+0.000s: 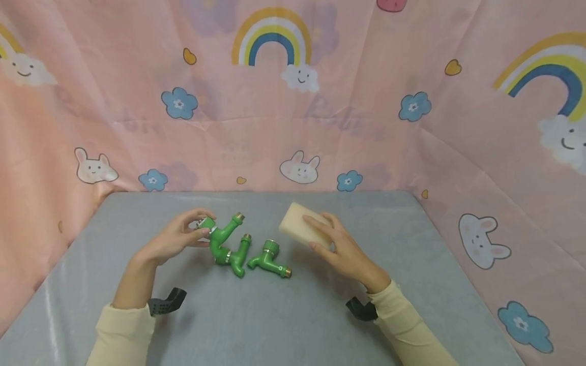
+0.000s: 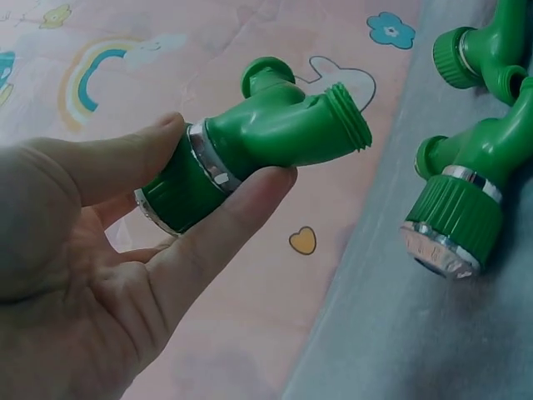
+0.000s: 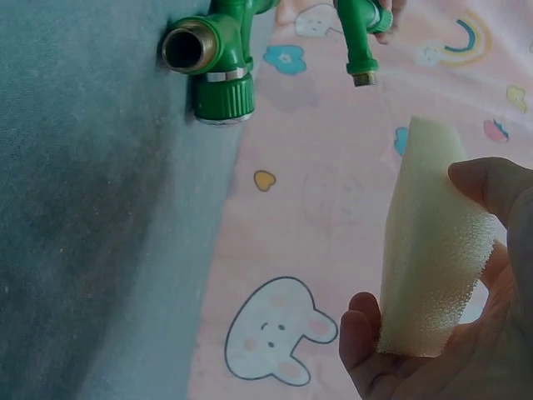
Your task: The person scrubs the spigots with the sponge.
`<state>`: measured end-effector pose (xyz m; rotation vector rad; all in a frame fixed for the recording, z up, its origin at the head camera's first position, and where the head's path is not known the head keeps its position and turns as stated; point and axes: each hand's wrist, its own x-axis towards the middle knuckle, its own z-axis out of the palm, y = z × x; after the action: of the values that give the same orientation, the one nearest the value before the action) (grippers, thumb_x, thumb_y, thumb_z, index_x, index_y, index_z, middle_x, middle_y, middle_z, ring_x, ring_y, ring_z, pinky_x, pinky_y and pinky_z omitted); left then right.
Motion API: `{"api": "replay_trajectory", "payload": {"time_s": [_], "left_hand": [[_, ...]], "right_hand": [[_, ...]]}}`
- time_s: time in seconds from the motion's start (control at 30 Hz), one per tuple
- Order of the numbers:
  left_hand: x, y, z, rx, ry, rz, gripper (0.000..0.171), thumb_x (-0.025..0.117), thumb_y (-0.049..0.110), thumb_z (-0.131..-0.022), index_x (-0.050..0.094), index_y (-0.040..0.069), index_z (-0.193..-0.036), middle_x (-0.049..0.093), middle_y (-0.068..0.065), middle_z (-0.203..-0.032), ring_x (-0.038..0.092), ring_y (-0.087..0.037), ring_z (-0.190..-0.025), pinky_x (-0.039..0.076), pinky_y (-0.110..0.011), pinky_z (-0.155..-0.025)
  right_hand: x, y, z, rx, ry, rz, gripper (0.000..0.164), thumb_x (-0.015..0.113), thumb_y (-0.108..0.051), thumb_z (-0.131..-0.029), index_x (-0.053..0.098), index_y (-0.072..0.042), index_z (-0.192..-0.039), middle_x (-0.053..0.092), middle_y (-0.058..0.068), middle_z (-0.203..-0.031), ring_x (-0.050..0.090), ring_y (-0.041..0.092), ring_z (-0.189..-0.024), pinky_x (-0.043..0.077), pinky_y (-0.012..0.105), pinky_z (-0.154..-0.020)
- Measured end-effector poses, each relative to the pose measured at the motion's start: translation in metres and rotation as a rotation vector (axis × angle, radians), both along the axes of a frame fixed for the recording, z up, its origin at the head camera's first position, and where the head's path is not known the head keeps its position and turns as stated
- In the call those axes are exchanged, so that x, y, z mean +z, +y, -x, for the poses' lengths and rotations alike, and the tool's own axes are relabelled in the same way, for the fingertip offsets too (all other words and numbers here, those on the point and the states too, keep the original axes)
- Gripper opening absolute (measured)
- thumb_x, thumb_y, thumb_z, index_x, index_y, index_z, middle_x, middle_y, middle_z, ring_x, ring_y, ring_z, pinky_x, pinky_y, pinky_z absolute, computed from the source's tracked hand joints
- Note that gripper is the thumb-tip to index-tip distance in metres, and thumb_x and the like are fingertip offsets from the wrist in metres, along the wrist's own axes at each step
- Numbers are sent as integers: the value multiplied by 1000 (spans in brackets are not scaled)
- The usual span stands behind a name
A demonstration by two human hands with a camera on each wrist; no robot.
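My left hand point(image 1: 170, 240) grips a green plastic tap point(image 1: 223, 234) by its ribbed knob, thumb on one side and fingers on the other. In the left wrist view this tap point(image 2: 275, 129) has a silver collar and a threaded green spout end. Its brass-tipped inlet points away to the upper right in the head view. My right hand point(image 1: 343, 250) holds a cream sponge point(image 1: 296, 223) above the table, and the right wrist view shows the sponge's point(image 3: 429, 242) porous side between thumb and fingers. Two more green taps lie between the hands, a left one point(image 1: 239, 259) and a right one point(image 1: 266, 261).
The grey table point(image 1: 256, 325) runs back to a pink cloth wall point(image 1: 220, 147) printed with rainbows, rabbits and flowers. Black mounts point(image 1: 167, 302) sit at both wrists. The held tap overlaps the left lying tap in the head view.
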<state>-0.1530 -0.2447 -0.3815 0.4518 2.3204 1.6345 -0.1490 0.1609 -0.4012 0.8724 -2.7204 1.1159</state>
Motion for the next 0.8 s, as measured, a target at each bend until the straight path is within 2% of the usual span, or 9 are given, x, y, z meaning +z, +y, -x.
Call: {"api": "replay_trajectory", "payload": {"time_s": [0.2, 0.3, 0.63, 0.8], "left_hand": [[-1, -8, 1, 22, -13, 12, 34, 55, 12, -105, 48, -1, -135, 32, -30, -152, 66, -17, -107, 60, -43, -93], [-2, -11, 1, 30, -13, 15, 36, 55, 12, -105, 47, -2, -136, 28, -31, -156, 66, -18, -108, 60, -44, -93], [-5, -23, 2, 72, -37, 64, 39, 55, 13, -105, 47, -3, -140, 25, -32, -158, 67, -27, -110, 59, -46, -95], [-8, -30, 1, 70, -50, 61, 37, 55, 11, -105, 46, -4, -138, 31, -34, -153, 67, -22, -107, 59, -45, -94]], "right_hand": [[-1, -1, 0, -8, -8, -1, 57, 62, -27, -101, 43, -29, -155, 34, 22, -155, 54, 39, -121, 54, 53, -85], [-2, -1, 0, -11, -9, -5, 58, 63, -28, -101, 42, -30, -155, 34, 21, -155, 54, 39, -120, 54, 53, -85], [-4, 1, 2, -24, 6, -34, 58, 62, -29, -101, 42, -30, -155, 34, 22, -155, 52, 40, -125, 50, 56, -93], [-5, 1, 3, -29, 5, -42, 57, 62, -29, -101, 42, -30, -155, 34, 23, -155, 50, 42, -128, 49, 59, -96]]}}
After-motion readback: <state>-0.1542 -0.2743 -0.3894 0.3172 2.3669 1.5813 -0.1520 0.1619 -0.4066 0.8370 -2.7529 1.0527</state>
